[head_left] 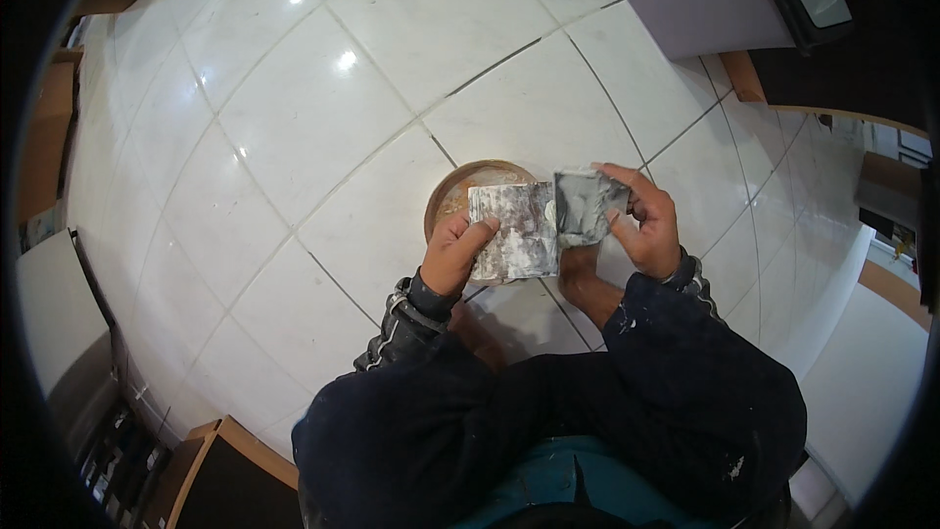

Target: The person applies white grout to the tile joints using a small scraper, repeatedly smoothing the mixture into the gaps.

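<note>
My left hand (457, 253) is closed on the near left edge of a flat rectangular plate (514, 231), its thumb on top. White and grey-brown paste is smeared over the plate. My right hand (646, 223) pinches a smaller, thin grey sheet-like scraper (584, 208) between thumb and fingers, paste on its face. The scraper's left edge meets or lies very close to the plate's right edge; which of the two I cannot tell. Below the plate, a round shallow brown pan (446, 198) with residue inside rests on the floor, partly hidden.
White floor tiles (343, 137) have some dark, open-looking joints and some pale ones. My bare foot (585, 286) is right beside the pan. A lilac bin-like container (695, 0) stands at the far right, near dark wood-edged furniture (832, 78). Another dark cabinet (235, 480) is at the near left.
</note>
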